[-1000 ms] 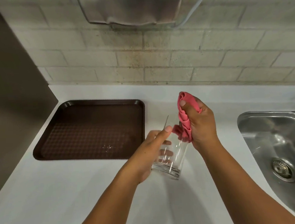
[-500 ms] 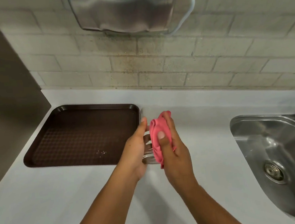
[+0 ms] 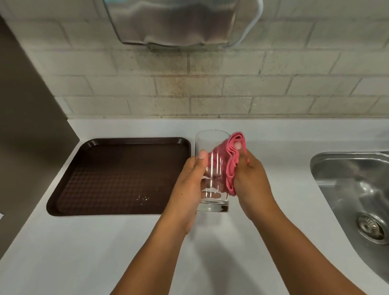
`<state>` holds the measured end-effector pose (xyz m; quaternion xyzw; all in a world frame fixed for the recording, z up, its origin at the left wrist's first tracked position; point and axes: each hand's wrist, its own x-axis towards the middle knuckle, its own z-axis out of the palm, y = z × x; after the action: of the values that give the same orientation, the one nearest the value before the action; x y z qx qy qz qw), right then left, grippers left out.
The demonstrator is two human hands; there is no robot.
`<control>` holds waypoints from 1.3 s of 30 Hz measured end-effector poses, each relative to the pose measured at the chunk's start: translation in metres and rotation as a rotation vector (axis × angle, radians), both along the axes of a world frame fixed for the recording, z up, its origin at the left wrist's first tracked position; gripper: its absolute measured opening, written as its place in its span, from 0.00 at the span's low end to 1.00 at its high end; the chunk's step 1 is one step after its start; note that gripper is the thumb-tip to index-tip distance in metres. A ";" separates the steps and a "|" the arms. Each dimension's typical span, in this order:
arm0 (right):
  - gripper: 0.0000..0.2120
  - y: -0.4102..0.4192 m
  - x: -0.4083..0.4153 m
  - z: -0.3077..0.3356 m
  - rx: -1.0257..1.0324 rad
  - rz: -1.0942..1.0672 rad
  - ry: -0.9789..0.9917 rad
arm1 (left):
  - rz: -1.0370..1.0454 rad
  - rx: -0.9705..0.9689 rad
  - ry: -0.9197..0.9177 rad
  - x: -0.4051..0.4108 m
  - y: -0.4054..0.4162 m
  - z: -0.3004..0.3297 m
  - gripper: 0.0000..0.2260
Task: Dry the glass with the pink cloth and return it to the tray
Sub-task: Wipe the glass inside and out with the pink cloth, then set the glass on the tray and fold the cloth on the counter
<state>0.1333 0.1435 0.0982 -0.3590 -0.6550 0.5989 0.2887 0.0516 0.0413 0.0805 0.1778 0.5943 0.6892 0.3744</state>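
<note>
A clear drinking glass [image 3: 209, 143] is held upright above the white counter, just right of the tray. My left hand [image 3: 189, 187] grips its left side, thumb near the rim. My right hand [image 3: 249, 180] presses a bunched pink cloth [image 3: 231, 165] against the glass's right wall. The brown tray [image 3: 112, 177] lies flat on the counter to the left, with a few water drops near its front right corner and nothing standing on it.
A steel sink [image 3: 365, 203] with a drain strainer [image 3: 371, 227] sits at the right. A metal wall dispenser [image 3: 178, 16] hangs on the tiled wall above. A dark panel [image 3: 11, 115] borders the counter [image 3: 104, 259] on the left.
The glass has been turned upright and raised, so its whole body now shows. The cloth has shifted to the glass's right side. The view has tilted upward a little.
</note>
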 end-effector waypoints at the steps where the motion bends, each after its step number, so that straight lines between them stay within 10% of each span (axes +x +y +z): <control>1: 0.21 -0.003 0.005 -0.006 -0.038 0.006 0.016 | 0.002 -0.001 0.027 -0.001 -0.001 0.000 0.27; 11: 0.19 -0.010 0.079 -0.078 -0.970 0.036 0.475 | 0.023 0.000 0.335 -0.048 -0.014 -0.013 0.37; 29: 0.21 -0.022 0.093 -0.094 -1.074 0.042 0.656 | 0.133 -0.306 0.425 -0.116 -0.027 -0.083 0.25; 35: 0.12 -0.022 0.080 -0.086 -1.057 0.111 0.618 | 0.100 -0.380 0.447 -0.117 -0.024 -0.084 0.31; 39: 0.19 -0.019 0.075 -0.090 -1.098 0.085 0.631 | 0.134 -0.769 0.406 -0.095 -0.034 -0.060 0.42</control>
<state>0.2081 0.1248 0.0087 -0.2344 -0.1495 0.9356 0.2176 -0.0431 0.0069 0.0201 0.1184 0.8793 0.3919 0.2434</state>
